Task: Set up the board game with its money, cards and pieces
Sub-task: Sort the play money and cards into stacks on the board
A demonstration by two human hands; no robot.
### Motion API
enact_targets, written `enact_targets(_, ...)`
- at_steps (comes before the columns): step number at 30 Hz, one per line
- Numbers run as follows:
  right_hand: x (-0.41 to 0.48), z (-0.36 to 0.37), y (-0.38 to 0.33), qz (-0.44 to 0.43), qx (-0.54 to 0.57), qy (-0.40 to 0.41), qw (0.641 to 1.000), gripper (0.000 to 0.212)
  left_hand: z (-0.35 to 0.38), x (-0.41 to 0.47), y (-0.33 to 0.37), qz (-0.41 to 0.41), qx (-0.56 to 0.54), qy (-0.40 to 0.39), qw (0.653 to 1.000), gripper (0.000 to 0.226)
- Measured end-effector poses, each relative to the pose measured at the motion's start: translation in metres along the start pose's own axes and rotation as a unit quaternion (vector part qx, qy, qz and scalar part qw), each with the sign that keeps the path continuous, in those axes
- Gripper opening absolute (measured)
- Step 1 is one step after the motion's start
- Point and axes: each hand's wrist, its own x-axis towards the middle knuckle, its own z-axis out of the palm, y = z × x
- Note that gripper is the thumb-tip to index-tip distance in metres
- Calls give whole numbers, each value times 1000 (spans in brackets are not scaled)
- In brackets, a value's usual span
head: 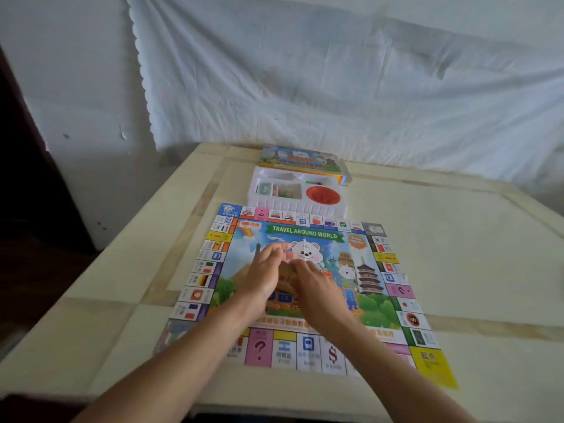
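Note:
The colourful game board (305, 236), titled "Travel Around World", lies flat on the table in front of me. Both hands meet above its middle. My left hand (265, 276) and my right hand (317, 288) have their fingers curled round a small yellowish stack (286, 273), blurred, which looks like cards or notes. Behind the board stands the white plastic tray (293, 206), with a red round dish (323, 195), green and red small pieces (285, 190) and a packet (264, 187) in its compartments.
The box lid (300, 157) with the bear picture lies behind the tray near the wall. The pale table (457, 270) stretches to the right and left of the board. A white sheet (335, 87) hangs on the wall behind.

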Motion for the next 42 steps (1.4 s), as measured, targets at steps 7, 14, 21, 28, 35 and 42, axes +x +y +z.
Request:
enact_targets(7, -3, 11, 1, -22, -20, -15, 999, 39, 10, -13, -7, 19, 80, 7, 997, 30)
enact_targets(14, 11, -17, -3, 185, 661, -83, 723, 7, -19, 13, 5, -31, -208, -139, 968, 59)
enact_targets(21, 43, -20, -37, 135, 478, -27, 868, 18, -38, 27, 18, -93, -260, -188, 943, 32)
enact_targets(28, 64, -1, -25, 123, 335, 96, 929, 14, -51, 42, 10, -107, -299, -129, 939, 35)
enact_targets(35, 62, 11, -12, 153, 522, 62, 837, 12, -59, 39, 5, -108, -314, -211, 919, 35)
enact_targets(42, 52, 16, -1, 112, 628, -5, 770, 13, -55, 41, 0, -55, -195, -140, 969, 34)
